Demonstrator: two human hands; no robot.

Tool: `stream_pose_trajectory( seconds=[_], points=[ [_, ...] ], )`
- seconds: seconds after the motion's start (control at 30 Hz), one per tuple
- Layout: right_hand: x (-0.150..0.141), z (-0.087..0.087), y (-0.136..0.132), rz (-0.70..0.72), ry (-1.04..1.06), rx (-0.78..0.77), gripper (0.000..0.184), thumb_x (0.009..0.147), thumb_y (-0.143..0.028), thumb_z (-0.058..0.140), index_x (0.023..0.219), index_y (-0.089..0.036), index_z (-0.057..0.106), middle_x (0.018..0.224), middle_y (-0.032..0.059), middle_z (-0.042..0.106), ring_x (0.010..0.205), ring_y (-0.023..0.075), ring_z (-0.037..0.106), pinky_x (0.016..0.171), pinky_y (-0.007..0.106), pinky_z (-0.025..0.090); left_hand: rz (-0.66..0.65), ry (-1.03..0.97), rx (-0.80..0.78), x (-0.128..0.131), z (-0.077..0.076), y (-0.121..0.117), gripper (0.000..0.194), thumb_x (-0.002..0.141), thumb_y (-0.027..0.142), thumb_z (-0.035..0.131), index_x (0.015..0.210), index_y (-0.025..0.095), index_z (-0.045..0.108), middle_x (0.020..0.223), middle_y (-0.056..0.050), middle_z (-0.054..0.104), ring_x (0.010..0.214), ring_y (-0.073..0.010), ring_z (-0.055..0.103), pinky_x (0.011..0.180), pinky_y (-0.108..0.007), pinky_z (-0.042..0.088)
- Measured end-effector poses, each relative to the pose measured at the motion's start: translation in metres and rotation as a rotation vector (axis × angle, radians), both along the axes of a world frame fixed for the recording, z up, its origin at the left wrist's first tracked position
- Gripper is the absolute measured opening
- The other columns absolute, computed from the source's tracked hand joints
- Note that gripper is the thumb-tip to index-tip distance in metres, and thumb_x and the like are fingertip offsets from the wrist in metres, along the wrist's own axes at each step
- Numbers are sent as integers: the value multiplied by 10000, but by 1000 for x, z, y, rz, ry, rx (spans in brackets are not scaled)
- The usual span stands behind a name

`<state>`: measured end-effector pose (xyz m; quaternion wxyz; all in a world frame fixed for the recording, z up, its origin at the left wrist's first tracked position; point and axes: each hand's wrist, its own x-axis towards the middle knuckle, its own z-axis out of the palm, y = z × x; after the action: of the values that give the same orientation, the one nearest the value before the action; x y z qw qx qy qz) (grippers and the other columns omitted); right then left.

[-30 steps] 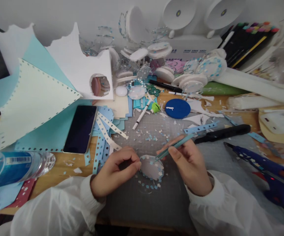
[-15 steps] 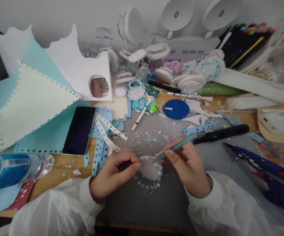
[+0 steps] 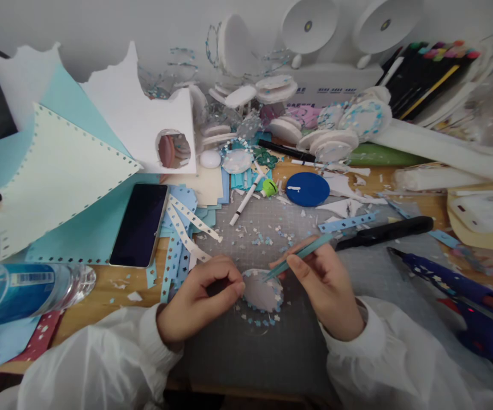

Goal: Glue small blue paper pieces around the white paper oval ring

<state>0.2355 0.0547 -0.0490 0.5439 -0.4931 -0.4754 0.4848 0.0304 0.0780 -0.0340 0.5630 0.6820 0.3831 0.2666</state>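
Observation:
A pale round disc [image 3: 260, 291] with tiny blue and white paper stars around its rim lies between my hands. My left hand [image 3: 206, 299] is closed, thumb and forefinger pinched at the disc's left edge; it seems to grip that edge, though the contact is partly hidden. In my right hand [image 3: 325, 285] is a pair of teal tweezers [image 3: 301, 256], slanting down with the tips over the disc's upper right part. Whether the tips touch the surface I cannot tell. A loop of small stars [image 3: 257, 322] curves along the disc's near side.
Loose paper stars [image 3: 267, 236] are scattered on the grey cutting mat [image 3: 289, 359]. A blue oval lid [image 3: 307, 189] lies beyond them. To the right is a blue glue gun [image 3: 455, 290]; a phone [image 3: 140, 225] and water bottle [image 3: 28, 293] are on the left.
Both hands and the disc stay almost in place. The tweezers have barely shifted, and the whole view has moved slightly.

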Motion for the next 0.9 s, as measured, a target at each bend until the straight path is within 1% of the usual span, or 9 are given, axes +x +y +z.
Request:
stream_pose_trajectory(
  seconds=[0.2,0.43,0.53,0.67,0.77,0.9],
  points=[
    [0,0,1,-18,2,-14,120,873,-330,619,826,-237,560,703,22,708,565,158,647,540,292,569,-4,-1,7,-1,-1,0,209,879,209,527,677,154,543,677,-12,525,689,-137,496,662,-261,389],
    [2,-11,3,-73,79,-58,153,868,-360,622,858,-234,538,740,22,717,621,174,669,582,326,585,-10,8,0,-1,-2,0,215,883,219,527,680,153,553,684,-16,536,696,-138,506,662,-256,394],
    [1,-8,2,-35,84,-53,155,868,-363,624,852,-233,541,736,19,714,605,168,663,580,319,584,-4,5,-8,-1,-2,0,216,882,223,532,679,155,556,684,-17,545,696,-140,510,664,-258,395],
    [-1,-1,1,-16,26,-16,133,857,-344,640,835,-241,558,716,15,704,606,169,662,581,308,578,0,1,-8,-2,-2,0,213,879,216,536,676,155,554,682,-12,538,697,-137,507,669,-257,391],
    [1,-2,3,-85,7,11,112,853,-324,649,849,-244,569,730,12,699,637,174,666,600,314,572,-6,-10,-18,-2,-2,0,210,878,212,537,677,154,550,688,-11,534,696,-136,506,672,-259,391],
    [10,-8,8,-254,43,22,103,848,-307,661,890,-253,585,769,5,684,687,176,663,628,326,557,3,-29,0,-1,-1,0,222,885,213,528,671,154,545,682,-13,530,699,-141,503,679,-270,390]
  ],
)
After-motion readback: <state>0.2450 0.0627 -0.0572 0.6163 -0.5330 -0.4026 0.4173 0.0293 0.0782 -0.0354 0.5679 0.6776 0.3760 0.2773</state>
